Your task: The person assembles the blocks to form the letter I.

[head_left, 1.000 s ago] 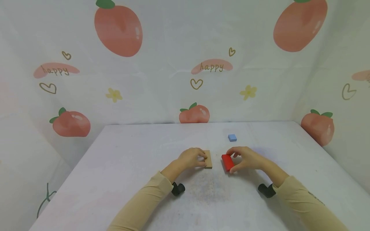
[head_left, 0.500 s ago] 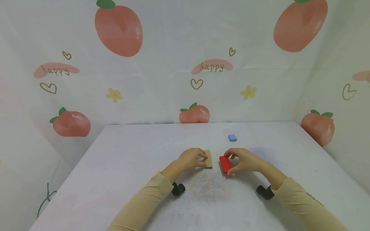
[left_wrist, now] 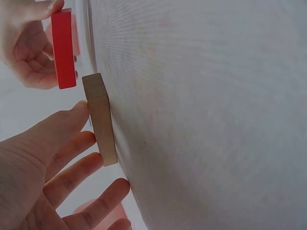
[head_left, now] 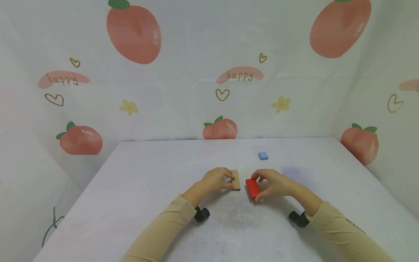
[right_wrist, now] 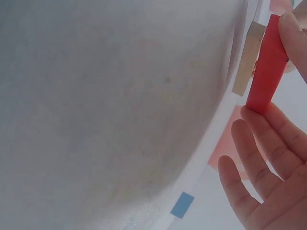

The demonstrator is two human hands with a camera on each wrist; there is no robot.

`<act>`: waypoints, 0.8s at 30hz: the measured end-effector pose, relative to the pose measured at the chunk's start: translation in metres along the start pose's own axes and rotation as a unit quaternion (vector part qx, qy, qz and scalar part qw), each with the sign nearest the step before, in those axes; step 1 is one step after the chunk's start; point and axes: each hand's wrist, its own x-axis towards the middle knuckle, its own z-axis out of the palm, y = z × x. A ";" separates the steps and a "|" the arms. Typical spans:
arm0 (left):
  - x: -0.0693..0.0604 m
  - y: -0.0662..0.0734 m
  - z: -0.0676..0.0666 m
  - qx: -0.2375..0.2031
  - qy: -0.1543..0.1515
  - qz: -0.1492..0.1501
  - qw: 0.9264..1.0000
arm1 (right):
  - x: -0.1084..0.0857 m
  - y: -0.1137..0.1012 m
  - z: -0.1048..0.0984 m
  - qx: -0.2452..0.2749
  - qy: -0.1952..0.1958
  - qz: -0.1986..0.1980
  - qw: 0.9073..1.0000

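A flat tan wooden block (head_left: 236, 181) lies on the table, and my left hand (head_left: 216, 179) holds it at its left side, thumb and fingertips on its edges. In the left wrist view the thumb touches the near end of this wooden block (left_wrist: 102, 122). Just to the right, my right hand (head_left: 275, 183) pinches a red rectangular block (head_left: 253, 189) by its two ends, thumb at the near end. The right wrist view shows the red block (right_wrist: 268, 67) lifted off the table, its other fingers spread. A small gap separates the two blocks in the head view.
A small blue square block (head_left: 263, 156) lies farther back, right of the middle. The white table (head_left: 147, 203) ends at a fruit-print curtain (head_left: 183, 91) behind. Black wrist cameras (head_left: 202, 215) hang under both forearms.
My right hand has carried the red block slightly left and toward the front of the table. The left hand and the wooden block have stayed in place.
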 end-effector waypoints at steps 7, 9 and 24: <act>0.001 -0.001 0.001 0.014 -0.001 0.000 1.000 | 0.000 -0.003 0.002 0.001 -0.007 -0.012 1.000; 0.001 -0.001 0.001 0.015 -0.001 -0.001 1.000 | 0.000 -0.003 0.002 0.000 -0.007 -0.015 1.000; 0.001 0.000 0.000 0.004 0.001 0.000 1.000 | -0.001 -0.009 0.005 -0.006 -0.007 -0.032 0.999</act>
